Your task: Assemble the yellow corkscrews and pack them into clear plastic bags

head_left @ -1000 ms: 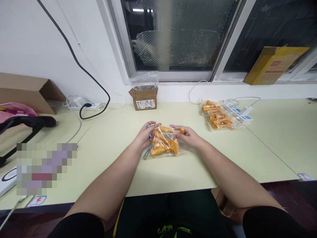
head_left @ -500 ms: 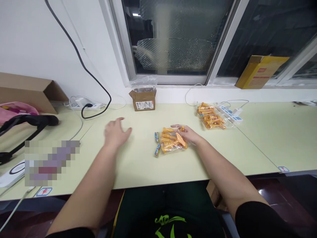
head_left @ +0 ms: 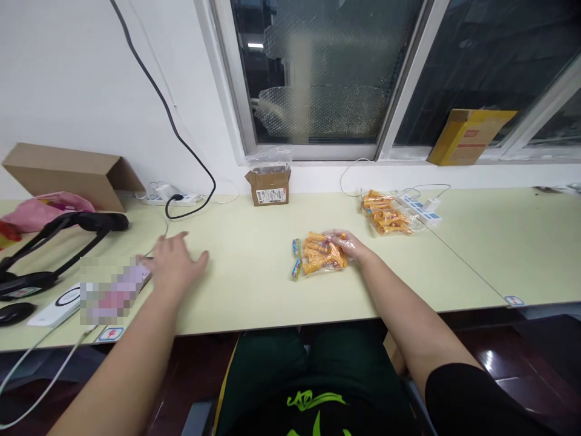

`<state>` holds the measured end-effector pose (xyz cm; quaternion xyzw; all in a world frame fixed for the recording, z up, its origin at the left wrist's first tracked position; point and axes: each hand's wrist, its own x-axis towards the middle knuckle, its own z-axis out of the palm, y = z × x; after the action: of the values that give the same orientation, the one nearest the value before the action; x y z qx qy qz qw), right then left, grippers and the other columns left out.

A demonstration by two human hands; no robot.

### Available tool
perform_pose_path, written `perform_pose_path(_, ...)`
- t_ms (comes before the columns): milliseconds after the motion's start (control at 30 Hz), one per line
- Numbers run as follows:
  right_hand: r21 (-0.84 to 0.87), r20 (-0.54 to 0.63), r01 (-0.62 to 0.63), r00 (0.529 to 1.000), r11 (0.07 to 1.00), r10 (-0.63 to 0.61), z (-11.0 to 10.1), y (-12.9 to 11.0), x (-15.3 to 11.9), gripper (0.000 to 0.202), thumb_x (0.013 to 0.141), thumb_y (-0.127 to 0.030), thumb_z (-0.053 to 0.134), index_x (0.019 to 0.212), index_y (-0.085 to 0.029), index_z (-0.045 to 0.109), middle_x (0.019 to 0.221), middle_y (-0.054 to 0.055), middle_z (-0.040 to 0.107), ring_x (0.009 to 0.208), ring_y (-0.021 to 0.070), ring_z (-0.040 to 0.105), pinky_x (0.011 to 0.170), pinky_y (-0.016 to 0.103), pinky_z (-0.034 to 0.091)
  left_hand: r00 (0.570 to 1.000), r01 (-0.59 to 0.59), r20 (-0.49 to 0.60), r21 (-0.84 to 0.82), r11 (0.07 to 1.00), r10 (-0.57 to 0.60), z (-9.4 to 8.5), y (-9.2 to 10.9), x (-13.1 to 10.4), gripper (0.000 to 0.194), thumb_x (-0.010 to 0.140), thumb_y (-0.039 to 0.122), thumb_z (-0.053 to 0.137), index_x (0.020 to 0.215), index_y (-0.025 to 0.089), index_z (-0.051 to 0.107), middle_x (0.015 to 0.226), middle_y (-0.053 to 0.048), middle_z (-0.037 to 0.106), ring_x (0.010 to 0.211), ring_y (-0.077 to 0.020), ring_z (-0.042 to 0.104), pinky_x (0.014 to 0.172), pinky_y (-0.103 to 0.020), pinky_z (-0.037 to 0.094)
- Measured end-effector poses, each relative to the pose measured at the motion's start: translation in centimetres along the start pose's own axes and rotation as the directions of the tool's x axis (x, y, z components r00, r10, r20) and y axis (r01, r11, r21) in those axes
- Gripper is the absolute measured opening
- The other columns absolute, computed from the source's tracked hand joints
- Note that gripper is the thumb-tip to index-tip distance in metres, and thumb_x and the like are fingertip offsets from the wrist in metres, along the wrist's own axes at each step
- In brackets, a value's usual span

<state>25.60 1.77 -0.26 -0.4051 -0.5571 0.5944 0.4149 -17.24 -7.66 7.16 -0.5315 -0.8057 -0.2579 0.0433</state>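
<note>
My left hand [head_left: 175, 263] is over the left part of the table, fingers spread, holding nothing. It is nearest a flat, blurred-out purple and pink object [head_left: 118, 292]. At the table's middle, my right hand [head_left: 347, 242] grips the right end of a clear plastic bag of orange, flared plastic pieces [head_left: 320, 253]. Film covers some of its fingers, so I cannot tell whether they are inside the bag or around it. Two blue patterned strips stick out at the bag's left end. A second bag of similar orange pieces [head_left: 388, 213] lies farther back to the right.
A small open carton [head_left: 271, 188] stands against the wall. Power strips [head_left: 422, 209] with cables lie at the back. On the left are a cardboard box [head_left: 63, 175], a pink bag [head_left: 49, 209], a black strap-like frame [head_left: 97, 223], a white device [head_left: 59, 304] and a black mouse [head_left: 17, 313].
My left hand has moved left toward the blurred-out object, still spread. My right hand stays at the bag, its fingers now lower against the film. The camera view has shifted slightly left.
</note>
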Motion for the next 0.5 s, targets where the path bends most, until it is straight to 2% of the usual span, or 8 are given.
perform_pose_path(33, 0.001, 0.014, 0.006, 1.000, 1.000, -0.006, 0.1, -0.1, -0.1, 0.061, 0.063, -0.056, 0.092, 0.107, -0.018, 0.075, 0.094, 0.010, 0.081, 0.089, 0.0285, 0.077, 0.083, 0.042, 0.061, 0.992, -0.114, 0.043, -0.099, 0.989, 0.119, 1.0, 0.9, -0.2, 0.059, 0.086, 0.028, 0.076, 0.139, 0.013, 0.055, 0.149, -0.021, 0.054, 0.148, -0.0419, 0.037, 0.115, -0.067, 0.036)
perform_pose_path(67, 0.002, 0.029, 0.013, 0.999, 1.000, -0.013, 0.1, -0.1, -0.2, 0.064, 0.063, -0.055, 0.092, 0.112, -0.018, 0.074, 0.097, 0.010, 0.081, 0.092, 0.0294, 0.077, 0.084, 0.043, 0.061, 0.975, -0.183, 0.093, -0.160, 0.970, 0.199, 2.1, 2.1, -0.4, 0.057, 0.085, 0.027, 0.075, 0.137, 0.013, 0.057, 0.146, -0.020, 0.057, 0.146, -0.0395, 0.040, 0.120, -0.063, 0.031)
perform_pose_path(167, -0.011, 0.077, 0.058, 0.995, 0.998, -0.057, 0.1, -0.2, -0.3, 0.074, 0.060, -0.048, 0.096, 0.124, -0.021, 0.070, 0.108, 0.011, 0.081, 0.103, 0.0319, 0.077, 0.091, 0.046, 0.060, 0.927, -0.206, 0.234, -0.338, 0.918, 0.294, 6.3, 7.8, -1.0, 0.052, 0.086, 0.042, 0.073, 0.131, 0.018, 0.062, 0.131, -0.015, 0.069, 0.126, -0.0320, 0.062, 0.111, -0.045, 0.047)
perform_pose_path(200, -0.015, 0.087, 0.084, 0.993, 0.996, -0.083, 0.1, -0.2, -0.4, 0.078, 0.059, -0.046, 0.097, 0.127, -0.021, 0.068, 0.111, 0.011, 0.081, 0.107, 0.0325, 0.076, 0.093, 0.046, 0.060, 0.899, 0.013, 0.374, -0.541, 0.841, 0.227, 7.6, 9.8, -1.2, 0.055, 0.083, 0.043, 0.076, 0.130, 0.017, 0.062, 0.131, -0.017, 0.069, 0.124, -0.0331, 0.065, 0.106, -0.044, 0.049)
perform_pose_path(233, -0.014, 0.093, 0.110, 0.990, 0.994, -0.108, 0.1, -0.1, -0.4, 0.081, 0.057, -0.044, 0.098, 0.130, -0.022, 0.067, 0.113, 0.011, 0.080, 0.110, 0.0327, 0.075, 0.096, 0.047, 0.059, 0.828, 0.288, 0.534, -0.665, 0.689, 0.169, 8.9, 11.8, -1.2, 0.058, 0.077, 0.043, 0.082, 0.125, 0.017, 0.064, 0.128, -0.019, 0.070, 0.121, -0.0352, 0.066, 0.103, -0.044, 0.051)
perform_pose_path(267, -0.009, 0.099, 0.128, 0.987, 0.992, -0.127, 0.2, -0.1, -0.4, 0.084, 0.057, -0.043, 0.098, 0.132, -0.023, 0.065, 0.114, 0.011, 0.080, 0.113, 0.0325, 0.075, 0.099, 0.047, 0.058, 0.774, 0.379, 0.604, -0.683, 0.625, 0.191, 10.1, 13.6, -1.3, 0.056, 0.076, 0.048, 0.082, 0.119, 0.016, 0.065, 0.121, -0.019, 0.073, 0.112, -0.0353, 0.071, 0.095, -0.044, 0.055)
perform_pose_path(400, 0.007, 0.088, 0.095, 0.992, 0.995, -0.095, 0.4, 0.1, -0.3, 0.086, 0.060, -0.046, 0.097, 0.135, -0.023, 0.062, 0.106, 0.011, 0.082, 0.107, 0.0313, 0.077, 0.098, 0.047, 0.058, 0.660, 0.541, 0.684, -0.720, 0.435, 0.311, 13.3, 17.9, -1.5, 0.040, 0.084, 0.053, 0.072, 0.097, 0.016, 0.069, 0.092, -0.015, 0.078, 0.088, -0.0293, 0.076, 0.079, -0.038, 0.061)
perform_pose_path(500, -0.034, -0.033, 0.111, 0.993, 0.993, -0.112, 0.9, 0.0, -0.4, 0.070, 0.065, -0.057, 0.091, 0.119, -0.020, 0.068, 0.092, 0.008, 0.081, 0.089, 0.0276, 0.078, 0.084, 0.041, 0.062, 0.643, 0.606, 0.678, -0.734, 0.306, 0.355, 14.2, 18.3, -2.0, 0.035, 0.081, 0.048, 0.076, 0.092, 0.015, 0.067, 0.083, -0.012, 0.077, 0.078, -0.0265, 0.075, 0.075, -0.037, 0.062)
